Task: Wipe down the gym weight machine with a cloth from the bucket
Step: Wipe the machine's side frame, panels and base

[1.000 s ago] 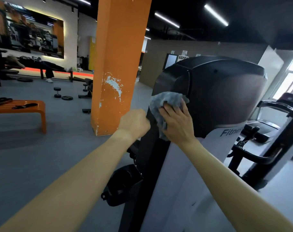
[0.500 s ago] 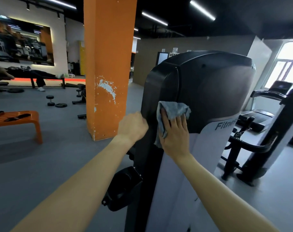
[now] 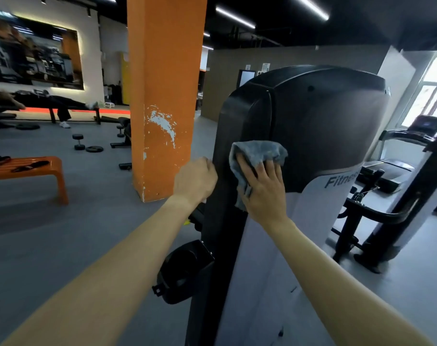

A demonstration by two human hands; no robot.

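Now | right hand (image 3: 263, 193) flat, pressing 1 cloth (image 3: 260, 151) on 1 machine (image 3: 325, 126) | left hand (image 3: 195, 181) curled, grip unclear

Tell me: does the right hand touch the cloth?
Touching. The head view shows the right hand flat on the cloth, pressing it against the machine.

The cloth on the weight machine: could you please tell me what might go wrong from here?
The cloth is only pressed flat under the right hand, with a loose end hanging below, so it may slip down the smooth black machine. That loose end could also smear the white panel underneath.
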